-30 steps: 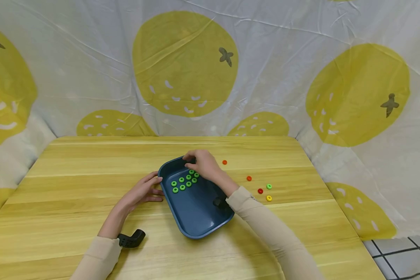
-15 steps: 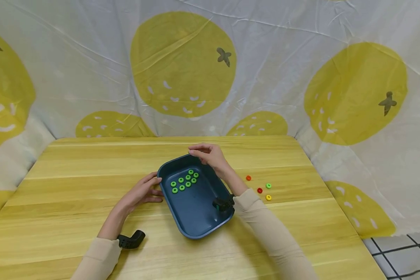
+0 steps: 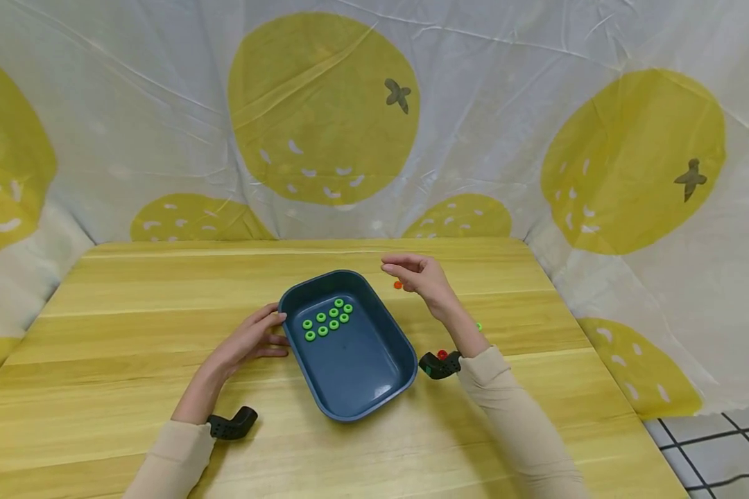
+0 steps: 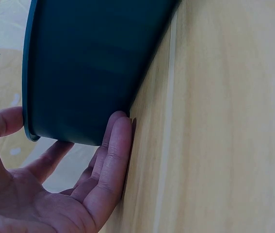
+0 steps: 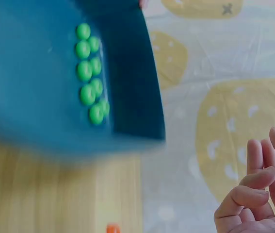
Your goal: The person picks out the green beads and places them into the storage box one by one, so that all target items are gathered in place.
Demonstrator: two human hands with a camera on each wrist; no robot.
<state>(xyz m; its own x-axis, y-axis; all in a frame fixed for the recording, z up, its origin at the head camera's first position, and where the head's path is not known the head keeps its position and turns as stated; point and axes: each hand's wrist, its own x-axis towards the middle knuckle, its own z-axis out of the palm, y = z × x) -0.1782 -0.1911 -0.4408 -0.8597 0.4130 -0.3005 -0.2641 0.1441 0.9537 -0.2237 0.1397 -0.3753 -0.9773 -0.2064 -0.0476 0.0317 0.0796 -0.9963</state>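
My left hand [image 3: 259,336] rests at the left side of a dark blue rectangular tray [image 3: 356,374]. In the left wrist view, its thumb touches the rim and its extended fingers lie along the outer wall, low by the table. Inside the tray, small green rings [image 3: 321,317] lie in two rough rows toward the far left end. My right hand [image 3: 421,277] is raised beyond the tray's right side, nothing in it. In the right wrist view its thumb stands apart from the fingers. An orange ring [image 3: 397,285] shows just below the right fingertips.
A red ring [image 3: 442,354] shows by the right wrist camera [image 3: 440,364], and a green ring [image 3: 479,326] is partly covered by the right forearm. Another wrist camera [image 3: 233,423] is on the left wrist. A fruit-patterned cloth [image 3: 468,125] hangs behind the wooden table [image 3: 131,312].
My right hand has come up out of the tray and swung right, uncovering the far right corner and the orange ring. The left hand, the tray and its green rings have stayed put.
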